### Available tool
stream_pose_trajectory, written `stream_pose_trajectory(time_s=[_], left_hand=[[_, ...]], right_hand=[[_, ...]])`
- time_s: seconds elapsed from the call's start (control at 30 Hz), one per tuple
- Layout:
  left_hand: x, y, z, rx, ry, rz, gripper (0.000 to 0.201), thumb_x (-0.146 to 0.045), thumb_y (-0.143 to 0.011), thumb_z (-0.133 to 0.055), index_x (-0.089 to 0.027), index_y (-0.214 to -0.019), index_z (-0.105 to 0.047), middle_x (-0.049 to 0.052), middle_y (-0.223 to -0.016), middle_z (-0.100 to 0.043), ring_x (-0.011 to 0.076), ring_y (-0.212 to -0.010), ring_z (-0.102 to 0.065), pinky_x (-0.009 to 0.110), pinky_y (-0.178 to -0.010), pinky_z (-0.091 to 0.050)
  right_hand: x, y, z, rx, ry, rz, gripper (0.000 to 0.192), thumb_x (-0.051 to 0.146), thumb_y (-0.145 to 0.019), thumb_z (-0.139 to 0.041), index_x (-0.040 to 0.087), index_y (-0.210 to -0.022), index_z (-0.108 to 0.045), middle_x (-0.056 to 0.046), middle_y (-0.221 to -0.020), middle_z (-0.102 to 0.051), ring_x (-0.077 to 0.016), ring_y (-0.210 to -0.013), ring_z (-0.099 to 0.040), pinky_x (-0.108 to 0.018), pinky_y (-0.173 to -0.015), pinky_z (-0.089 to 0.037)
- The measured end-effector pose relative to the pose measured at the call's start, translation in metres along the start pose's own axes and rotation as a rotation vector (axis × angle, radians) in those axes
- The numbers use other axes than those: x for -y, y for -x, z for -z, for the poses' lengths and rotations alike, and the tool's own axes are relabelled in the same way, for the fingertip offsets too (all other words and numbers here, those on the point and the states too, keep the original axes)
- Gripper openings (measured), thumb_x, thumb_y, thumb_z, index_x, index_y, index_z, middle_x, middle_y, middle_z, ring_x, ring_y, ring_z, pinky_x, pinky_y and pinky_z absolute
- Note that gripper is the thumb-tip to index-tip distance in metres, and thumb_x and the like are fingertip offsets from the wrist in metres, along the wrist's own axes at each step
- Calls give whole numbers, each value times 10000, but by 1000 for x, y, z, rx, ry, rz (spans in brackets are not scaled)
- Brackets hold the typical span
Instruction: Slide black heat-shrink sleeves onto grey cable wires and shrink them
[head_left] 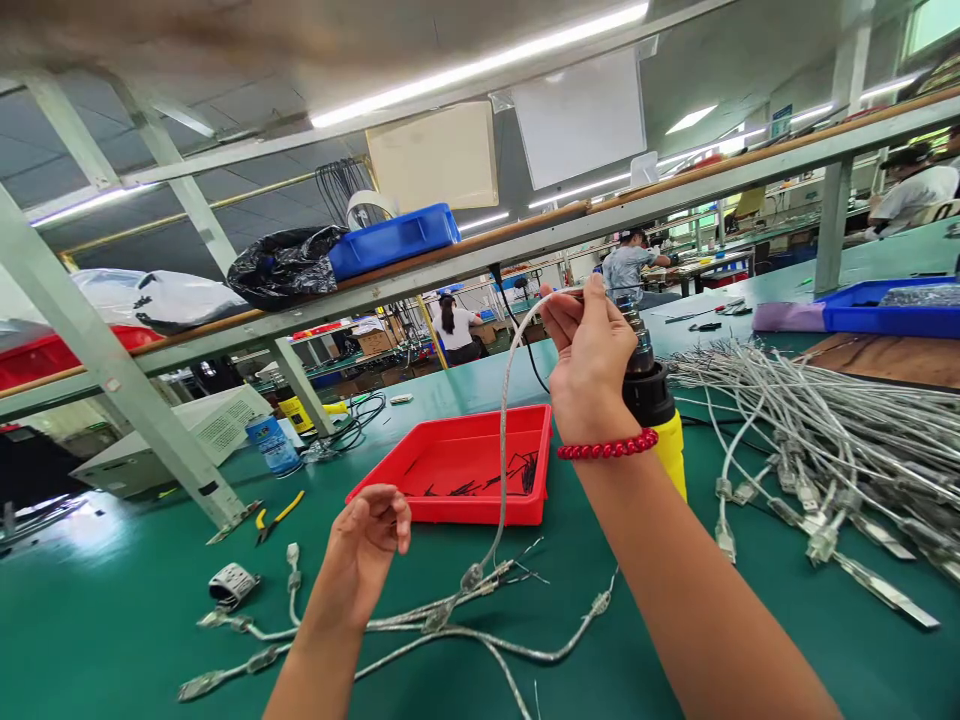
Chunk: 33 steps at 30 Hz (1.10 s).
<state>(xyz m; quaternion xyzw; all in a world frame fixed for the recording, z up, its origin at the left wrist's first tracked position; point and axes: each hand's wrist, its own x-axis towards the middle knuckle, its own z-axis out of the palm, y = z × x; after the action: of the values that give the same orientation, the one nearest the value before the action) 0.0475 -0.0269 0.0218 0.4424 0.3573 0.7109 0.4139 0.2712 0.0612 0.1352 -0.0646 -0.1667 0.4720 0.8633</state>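
Silver braided cable (504, 420) hangs from the right hand (589, 360), pinched at its top end beside the yellow heat gun (660, 420) — left hand (367, 545) loosely curled, holding nothing, above the green counter (112, 620). Best keep fingertips off the nozzle — hold the end steady.

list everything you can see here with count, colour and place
red tray: one, red, table centre
silver cable: one, silver, held up over the tray
loose cables: a few, silver, near table edge
cable pile: many, silver, table right
heat tool: one, black and yellow, behind the right wrist
blue bins: two, blue, shelf and far right
black bag: one, shelf
left hand: empty, curled, below the cable
right hand: pinching the cable's top
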Motion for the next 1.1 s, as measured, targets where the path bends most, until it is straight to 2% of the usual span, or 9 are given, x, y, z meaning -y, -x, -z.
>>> stream_pose_trajectory(time_s=[0.13,0.3,0.57,0.87,1.0,1.1], left_hand=[[0,-1,2,-3,-5,-8,357,-476,-577,-844,-182,-735,-718,2,-649,-565,81,-520,-495,163,-413,-430],[3,-7,12,67,-19,20,340,-472,-589,-836,-181,-729,-729,12,-632,-556,95,-501,-489,192,-396,-432],[2,-2,5,35,-14,1,320,-465,-630,-816,-183,-748,-722,0,-650,-546,79,-518,-485,168,-419,-427],[4,-10,18,112,-29,32,311,-468,-646,-803,-185,-758,-738,24,-649,-577,107,-519,-494,211,-420,-441],[6,-13,22,126,-35,26,290,-466,-666,-787,-200,-770,-740,25,-649,-587,108,-515,-490,212,-423,-434],[5,-6,17,134,-121,-5,352,-541,-694,-735,-209,-809,-749,62,-756,-650,177,-665,-581,237,-471,-470]], right_hand=[[1,0,0,-2,21,3,348,351,-877,-581,183,-577,-527,40,-503,-605,-127,-670,-714,-229,-673,-579],[-1,3,-3,6,37,-43,350,343,-901,-542,183,-590,-531,34,-503,-608,-125,-650,-708,-239,-661,-583],[-9,13,-8,29,17,-131,355,327,-907,-535,161,-596,-574,13,-523,-639,-117,-622,-698,-254,-688,-586],[-5,8,-5,39,9,-102,362,335,-902,-537,172,-580,-563,14,-535,-646,-111,-615,-692,-251,-708,-587],[-10,12,-6,61,18,-158,357,292,-897,-541,168,-564,-568,15,-516,-634,-117,-604,-689,-255,-685,-580],[-16,16,-7,124,44,-165,347,279,-880,-547,169,-551,-571,17,-496,-615,-118,-586,-677,-261,-689,-568]])
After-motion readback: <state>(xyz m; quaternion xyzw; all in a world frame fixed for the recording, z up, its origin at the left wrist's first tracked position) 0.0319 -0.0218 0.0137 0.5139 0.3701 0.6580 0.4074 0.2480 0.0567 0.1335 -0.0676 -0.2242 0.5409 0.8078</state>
